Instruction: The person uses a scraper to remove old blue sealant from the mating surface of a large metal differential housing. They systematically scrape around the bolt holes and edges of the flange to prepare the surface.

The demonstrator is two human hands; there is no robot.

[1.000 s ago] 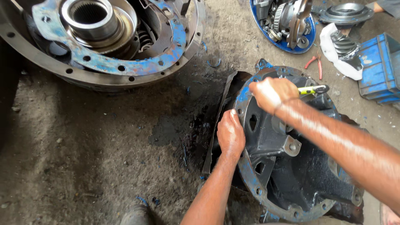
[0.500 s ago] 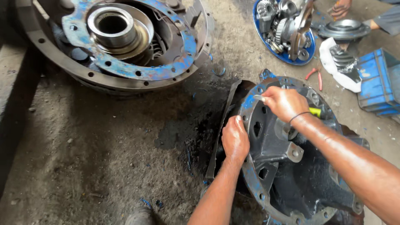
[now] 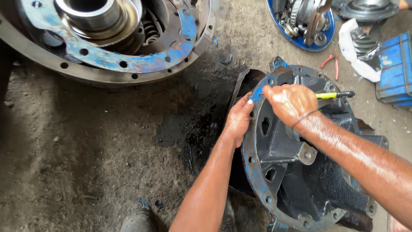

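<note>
A dark cast-metal housing [image 3: 296, 172] with a round blue-smeared flange with bolt holes lies on the ground at the right. My left hand [image 3: 238, 118] grips the flange's left rim. My right hand [image 3: 292, 103] is closed around a tool with a yellow and black handle [image 3: 334, 95], its working end hidden under my fist against the flange's upper left edge.
A large round axle housing [image 3: 116, 60] with a blue gasket face and a steel hub fills the top left. A blue tray of gear parts [image 3: 300, 21], red pliers [image 3: 332, 64], a white cloth [image 3: 356, 51] and a blue box [image 3: 395, 73] lie top right. Oily dirt ground [image 3: 107, 159].
The view has moved closer and shifted. My right hand has slid along the flange's upper rim with the tool. My left hand stays on the left rim.
</note>
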